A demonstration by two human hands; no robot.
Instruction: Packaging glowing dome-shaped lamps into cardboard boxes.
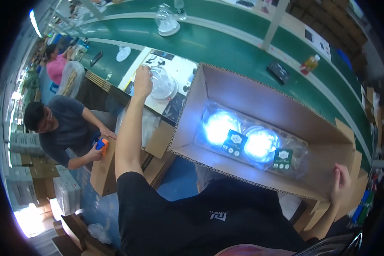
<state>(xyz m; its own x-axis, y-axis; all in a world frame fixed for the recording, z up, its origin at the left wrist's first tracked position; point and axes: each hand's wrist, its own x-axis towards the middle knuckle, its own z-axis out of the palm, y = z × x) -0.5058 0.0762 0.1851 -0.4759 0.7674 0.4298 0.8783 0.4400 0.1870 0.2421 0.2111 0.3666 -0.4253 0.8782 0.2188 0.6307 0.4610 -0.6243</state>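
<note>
A long, open cardboard box (260, 91) stands before me. Inside it, two round lamps, a left one (221, 128) and a right one (261, 145), glow bright white in clear plastic bags with green cards. My left hand (144, 81) reaches out past the box's left end, fingers closed on the top of a clear plastic bag. That bag holds a round, clear item (163, 87) above a white work surface (151, 57). At the box's right end, my right hand (340, 178) has its fingers curled over the near edge.
A green conveyor belt (226, 47) runs behind the box, carrying another bagged round item (168, 25), a black box (278, 72) and a drink bottle (309, 64). At left, a co-worker (64, 123) holds an orange-blue tape dispenser (102, 146) on a carton (104, 168).
</note>
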